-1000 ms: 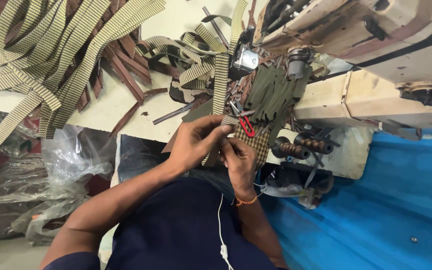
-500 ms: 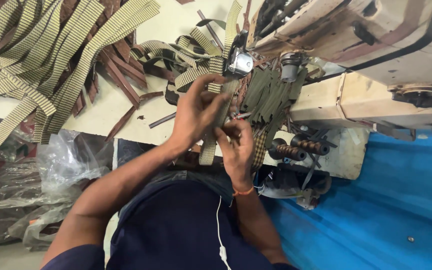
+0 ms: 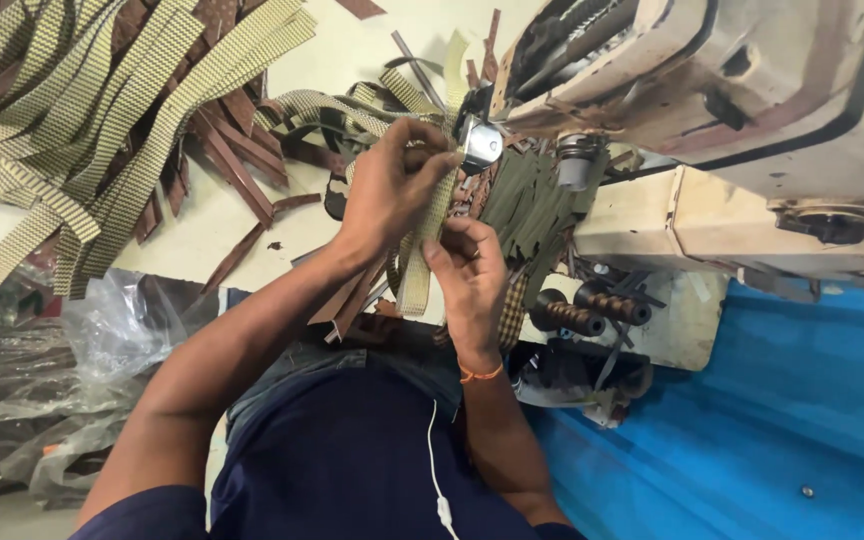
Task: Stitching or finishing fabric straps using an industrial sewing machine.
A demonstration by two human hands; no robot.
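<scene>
A pale worktop [image 3: 252,215] carries an industrial sewing machine [image 3: 712,100], with a blue surface [image 3: 752,430] below it and crumpled clear plastic bags [image 3: 42,380] off to the left of the hands. Beyond the fingers of the left hand lies a heap of woven yellow-patterned straps [image 3: 102,110] mixed with brown strips [image 3: 232,165].

The left hand [image 3: 387,195] is closed around one woven strap [image 3: 427,240], pinching its upper end right at the machine's metal guide [image 3: 480,145]. The right hand [image 3: 467,275] grips the same strap just below, thumb pressed on its face, while the loose end hangs under both hands.

A second ago the hands held the strap lower, clear of the machine, with a red-handled tool beside them; now both have risen and the strap's top end sits against the guide. Judged from that, the strap is being fed to the stitching point. A pile of olive-green pieces [image 3: 537,205] lies just right of the fingers, by the guide.
</scene>
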